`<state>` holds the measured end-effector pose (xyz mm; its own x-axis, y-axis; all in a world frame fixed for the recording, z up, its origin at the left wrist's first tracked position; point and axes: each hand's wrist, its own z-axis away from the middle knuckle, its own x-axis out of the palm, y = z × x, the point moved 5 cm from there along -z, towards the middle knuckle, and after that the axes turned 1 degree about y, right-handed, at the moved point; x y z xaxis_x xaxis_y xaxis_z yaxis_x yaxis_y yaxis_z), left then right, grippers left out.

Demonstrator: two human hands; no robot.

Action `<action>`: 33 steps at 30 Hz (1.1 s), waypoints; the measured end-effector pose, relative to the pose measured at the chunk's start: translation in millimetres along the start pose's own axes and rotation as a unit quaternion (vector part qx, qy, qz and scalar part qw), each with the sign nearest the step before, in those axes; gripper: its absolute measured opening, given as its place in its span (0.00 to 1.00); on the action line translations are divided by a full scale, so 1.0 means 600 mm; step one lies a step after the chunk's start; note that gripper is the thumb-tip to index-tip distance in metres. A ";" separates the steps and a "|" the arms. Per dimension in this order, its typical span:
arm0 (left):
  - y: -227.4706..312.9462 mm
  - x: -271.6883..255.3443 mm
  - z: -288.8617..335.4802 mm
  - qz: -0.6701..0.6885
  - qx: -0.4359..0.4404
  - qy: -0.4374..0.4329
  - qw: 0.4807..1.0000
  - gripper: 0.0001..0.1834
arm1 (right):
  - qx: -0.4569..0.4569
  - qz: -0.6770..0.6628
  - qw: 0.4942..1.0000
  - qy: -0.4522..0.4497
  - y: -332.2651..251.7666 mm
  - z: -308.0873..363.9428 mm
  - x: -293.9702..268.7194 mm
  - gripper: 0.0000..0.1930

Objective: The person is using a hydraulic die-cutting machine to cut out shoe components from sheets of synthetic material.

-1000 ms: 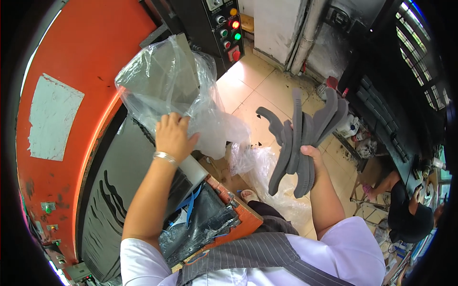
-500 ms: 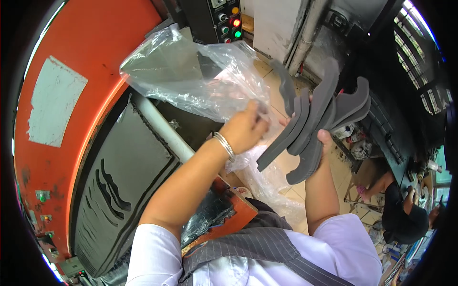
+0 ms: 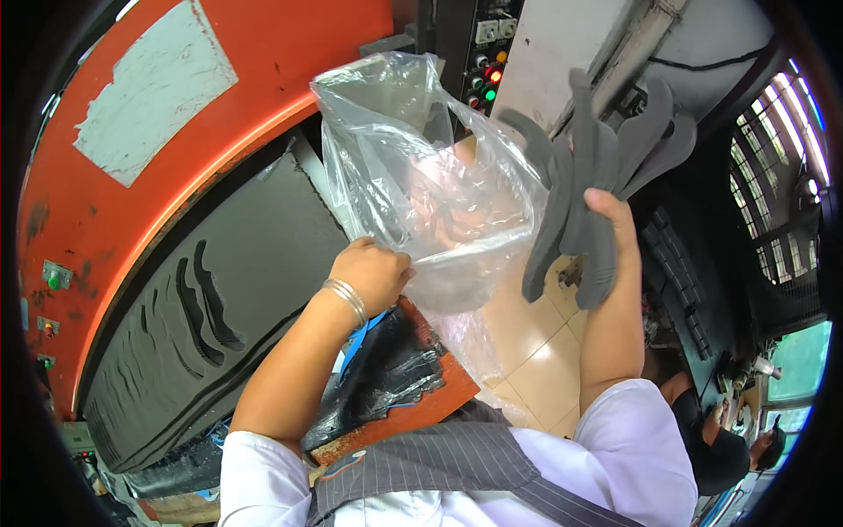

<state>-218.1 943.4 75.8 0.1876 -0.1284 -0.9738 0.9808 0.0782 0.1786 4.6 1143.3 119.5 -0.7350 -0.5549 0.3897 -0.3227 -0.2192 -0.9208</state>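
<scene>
My left hand is closed on the near edge of a large clear plastic bag. The bag spreads out in front of me with its mouth held wide. Something pinkish shows through the film, but I cannot make it out. My right hand grips a bundle of curved dark grey foam pieces. They fan out upward from my fingers, just right of the bag's mouth. My thumb lies over the front pieces, and the other fingers are hidden behind them.
On my left, an orange machine holds a dark grey foam sheet with wavy cut-outs. A control box with lit buttons stands ahead. Tiled floor lies below. A person in black sits at the far right beside a dark bench.
My left hand has moved toward me and left, onto the bag's edge, and the bag is spread wider. The foam bundle is now more upright beside it. The whole view has shifted.
</scene>
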 end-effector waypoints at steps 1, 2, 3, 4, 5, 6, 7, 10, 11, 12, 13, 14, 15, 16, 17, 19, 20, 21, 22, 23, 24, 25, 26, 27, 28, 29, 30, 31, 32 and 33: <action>0.000 -0.001 0.006 0.001 -0.001 0.005 1.000 0.09 | -0.016 0.158 0.985 0.071 -0.026 0.008 0.000 0.40; 0.010 -0.005 0.015 -0.002 0.046 0.038 0.998 0.09 | -0.052 0.255 0.961 0.088 -0.056 0.005 -0.013 0.39; 0.024 -0.008 0.023 -0.005 0.099 0.068 0.993 0.10 | -0.088 0.350 0.926 0.109 -0.088 0.011 -0.024 0.38; 0.029 -0.010 0.033 -0.008 0.117 0.105 0.988 0.08 | -0.174 0.207 0.956 0.116 -0.119 0.033 0.046 0.38; 0.028 -0.008 0.037 -0.009 0.112 0.107 0.988 0.08 | -0.255 0.058 0.958 0.120 -0.142 0.057 0.114 0.40; 0.037 -0.013 0.040 -0.009 0.136 0.125 0.983 0.08 | -0.264 -0.042 0.961 0.072 -0.150 0.062 0.132 0.42; 0.044 -0.017 0.043 -0.012 0.157 0.140 0.977 0.07 | -0.199 -0.116 0.970 -0.080 -0.133 0.054 0.168 0.42; 0.041 -0.012 0.059 0.055 0.167 0.179 0.968 0.05 | -0.062 0.058 0.994 -0.062 0.037 -0.027 0.150 0.28; 0.021 -0.012 0.070 0.127 0.160 0.207 0.957 0.04 | 0.063 0.102 0.988 -0.098 0.067 -0.010 0.227 0.28; 0.042 -0.024 0.073 -0.004 0.213 0.213 0.953 0.04 | 0.191 -0.045 0.956 -0.216 0.131 -0.019 0.251 0.21; 0.047 -0.028 0.079 -0.001 0.221 0.215 0.951 0.04 | 0.272 -0.099 0.935 -0.207 0.190 -0.030 0.232 0.16; 0.035 -0.021 0.091 0.018 0.180 0.177 0.968 0.04 | 0.347 -0.011 0.915 -0.206 0.225 -0.026 0.203 0.16; 0.030 -0.017 0.090 0.041 0.147 0.138 0.979 0.04 | 0.347 0.077 0.905 -0.232 0.265 -0.029 0.156 0.17; 0.023 -0.023 0.094 0.032 0.142 0.105 0.984 0.04 | 0.306 0.132 0.885 -0.326 0.259 -0.012 0.172 0.21; 0.017 -0.025 0.094 0.032 0.137 0.105 0.985 0.04 | 0.309 0.269 0.831 -0.376 0.262 -0.006 0.177 0.25; 0.016 -0.024 0.095 0.023 0.151 0.079 0.985 0.06 | 0.243 0.440 0.726 -0.469 0.226 -0.025 0.217 0.28; 0.014 -0.020 0.095 0.022 0.150 0.079 0.985 0.06 | 0.234 0.468 0.676 -0.519 0.232 -0.044 0.223 0.27; 0.007 -0.016 0.099 0.021 0.145 0.101 0.984 0.06 | 0.222 0.491 0.621 -0.570 0.246 -0.059 0.232 0.25; -0.002 -0.012 0.109 0.020 0.138 0.123 0.983 0.06 | 0.173 0.603 0.534 -0.567 0.243 -0.065 0.251 0.23; 0.018 -0.017 0.090 0.022 0.167 0.129 0.977 0.06 | 0.182 0.614 0.544 -0.542 0.315 -0.123 0.138 0.23; 0.051 -0.032 0.062 0.037 0.205 0.149 0.967 0.04 | 0.244 0.841 0.357 -0.324 0.349 -0.184 -0.047 0.22; 0.098 -0.050 0.030 0.055 0.250 0.171 0.952 0.03 | 0.295 0.947 0.107 -0.069 0.400 -0.181 -0.148 0.21; 0.031 -0.034 0.066 0.034 0.174 0.170 0.969 0.03 | 0.141 0.907 -0.037 -0.394 0.411 -0.150 0.095 0.17; 0.047 -0.042 0.061 0.033 0.178 0.173 0.968 0.03 | 0.143 0.909 -0.037 -0.390 0.384 -0.141 0.114 0.17; 0.064 -0.051 0.054 0.032 0.189 0.195 0.962 0.04 | 0.113 0.925 0.009 -0.363 0.370 -0.139 0.125 0.16; 0.073 -0.057 0.050 0.032 0.199 0.217 0.955 0.05 | 0.083 0.937 0.054 -0.334 0.359 -0.140 0.134 0.18; 0.082 -0.055 0.043 0.016 0.209 0.223 0.952 0.05 | 0.087 0.940 0.052 -0.327 0.340 -0.160 0.128 0.18; 0.088 -0.046 0.034 0.018 0.220 0.228 0.948 0.05 | 0.100 0.886 0.382 -0.242 0.302 -0.201 0.132 0.17; 0.092 -0.031 0.028 -0.002 0.230 0.215 0.949 0.05 | 0.094 0.729 0.666 -0.127 0.265 -0.239 0.125 0.16; 0.093 -0.017 0.023 -0.021 0.235 0.201 0.951 0.05 | 0.095 0.732 0.664 -0.122 0.249 -0.258 0.119 0.16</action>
<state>-164.7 935.7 97.8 0.2050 0.2745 -0.9395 0.9204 -0.3806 0.0896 -188.0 1195.2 12.6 -0.0527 -0.3931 -0.9180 0.7289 0.6132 -0.3044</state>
